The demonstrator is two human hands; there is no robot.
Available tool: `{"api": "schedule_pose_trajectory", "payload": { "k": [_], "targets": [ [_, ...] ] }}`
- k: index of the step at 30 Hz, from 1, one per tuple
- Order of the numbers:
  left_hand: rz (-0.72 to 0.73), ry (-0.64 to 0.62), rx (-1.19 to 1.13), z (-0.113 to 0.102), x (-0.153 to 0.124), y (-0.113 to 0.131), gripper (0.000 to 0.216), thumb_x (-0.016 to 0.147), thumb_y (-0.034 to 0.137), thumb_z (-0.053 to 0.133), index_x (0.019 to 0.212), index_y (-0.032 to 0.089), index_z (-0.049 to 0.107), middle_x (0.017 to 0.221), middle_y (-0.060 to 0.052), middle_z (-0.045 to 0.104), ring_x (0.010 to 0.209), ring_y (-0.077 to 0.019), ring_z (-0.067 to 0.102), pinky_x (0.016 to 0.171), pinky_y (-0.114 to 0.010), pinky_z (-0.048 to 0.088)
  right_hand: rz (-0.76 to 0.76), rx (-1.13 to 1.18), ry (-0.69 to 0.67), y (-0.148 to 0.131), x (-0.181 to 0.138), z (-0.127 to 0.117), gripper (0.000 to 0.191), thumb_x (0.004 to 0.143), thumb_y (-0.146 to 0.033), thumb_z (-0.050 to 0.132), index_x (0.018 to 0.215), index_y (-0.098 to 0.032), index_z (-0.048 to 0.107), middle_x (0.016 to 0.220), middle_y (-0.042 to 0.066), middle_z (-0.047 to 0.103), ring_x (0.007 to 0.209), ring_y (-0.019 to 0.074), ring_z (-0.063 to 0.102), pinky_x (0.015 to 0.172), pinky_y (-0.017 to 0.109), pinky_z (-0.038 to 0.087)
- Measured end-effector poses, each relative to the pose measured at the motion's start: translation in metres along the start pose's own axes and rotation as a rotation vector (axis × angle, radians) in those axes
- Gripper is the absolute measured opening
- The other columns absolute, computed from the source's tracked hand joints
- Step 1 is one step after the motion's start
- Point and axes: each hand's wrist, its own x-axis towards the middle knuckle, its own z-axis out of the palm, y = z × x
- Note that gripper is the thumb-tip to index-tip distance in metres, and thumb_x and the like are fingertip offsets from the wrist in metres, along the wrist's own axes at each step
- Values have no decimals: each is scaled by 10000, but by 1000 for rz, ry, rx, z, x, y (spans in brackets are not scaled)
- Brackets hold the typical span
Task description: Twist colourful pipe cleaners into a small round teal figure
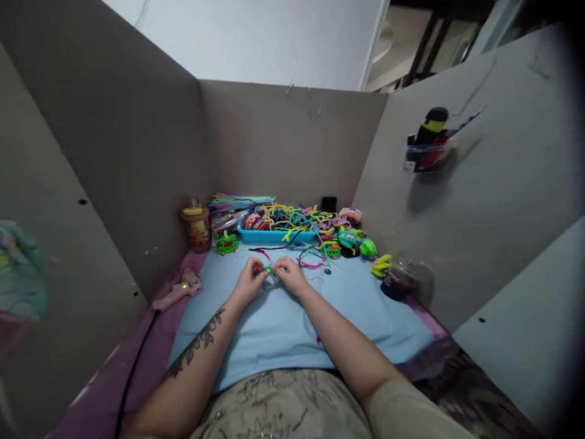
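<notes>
Pale-blue cloth (356, 305) over purple table (98, 390), grey board walls (292, 140) on three sides, left hand (250, 281) and right hand (289, 274) both pinched on small pipe-cleaner loop (269, 273) mid-cloth, blue tray (274, 238) behind, glue gun (178, 291) left.

text: none legible | wall cup (430, 153) label: too small | shirt (283, 399) print: unreadable scribble

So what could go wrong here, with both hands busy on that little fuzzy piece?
The glue gun lies beside the left forearm with a light lit, so it may be hot; an elbow could brush it or snag its cord.
The small pipe-cleaner piece is pinched between the left hand and right hand; a wire end might prick a fingertip.
The loose pipe cleaners just beyond could tangle in.
</notes>
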Motion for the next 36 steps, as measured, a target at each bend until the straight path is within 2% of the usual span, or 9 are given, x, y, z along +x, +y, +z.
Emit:
{"api": "schedule_pose_trajectory", "payload": {
  "k": [3, 7, 13, 18, 22, 27, 36],
  "targets": [
    [71, 49, 119, 0, 0, -3, 234, 660, 225, 645, 826, 187, 485, 703, 36, 497, 655, -101, 500, 651, -227, 390, -29, -70, 5, -2, 0, 1, 155, 783, -245, 584, 643, -202, 637, 765, 11, 546, 820, 160, 509, 794, 307, 386],
    [68, 64, 130, -1, 0, -4, 296, 677, 231, 631, 923, 194, 472, 748, 16, 552, 716, -125, 546, 691, -248, 407, -32, -54, 14, -3, 0, 2, 145, 778, -249, 585, 651, -199, 634, 775, 15, 568, 827, 165, 522, 808, 315, 387],
    [-65, 94, -21, -2, 2, 0, 387, 647, 325, 668, 951, 192, 470, 680, 32, 554, 594, -104, 512, 574, -216, 363, 38, 61, 14, -3, 0, -1, 141, 772, -213, 545, 835, -214, 671, 848, 20, 663, 861, 181, 579, 817, 328, 429],
    [-152, 44, -153, -2, 3, 4, 406, 596, 361, 711, 901, 171, 523, 609, 47, 518, 551, -93, 485, 552, -212, 342, -137, -64, 41, -11, -4, -7, 147, 723, -132, 574, 801, -211, 670, 798, 23, 660, 856, 186, 566, 819, 327, 433],
    [-186, 29, -187, -3, 3, 6, 415, 570, 370, 738, 880, 154, 564, 657, 24, 559, 609, -105, 518, 584, -217, 372, -259, -166, 30, -15, -5, -7, 190, 723, -88, 560, 822, -213, 663, 778, 23, 653, 833, 186, 543, 792, 327, 427],
    [-150, 20, -161, -2, 3, 6, 417, 568, 366, 750, 871, 150, 563, 752, -3, 602, 669, -117, 542, 624, -230, 401, -280, -166, 36, -19, -7, -5, 81, 777, -181, 593, 800, -221, 659, 746, 23, 646, 813, 189, 533, 776, 330, 424],
    [-25, 3, 35, -1, 0, 2, 297, 633, 276, 711, 869, 155, 579, 766, -5, 595, 697, -118, 548, 656, -238, 415, -209, -117, 124, -24, -7, -6, 70, 777, -185, 588, 737, -207, 641, 735, 21, 636, 786, 182, 542, 752, 321, 418]
  ]
}}
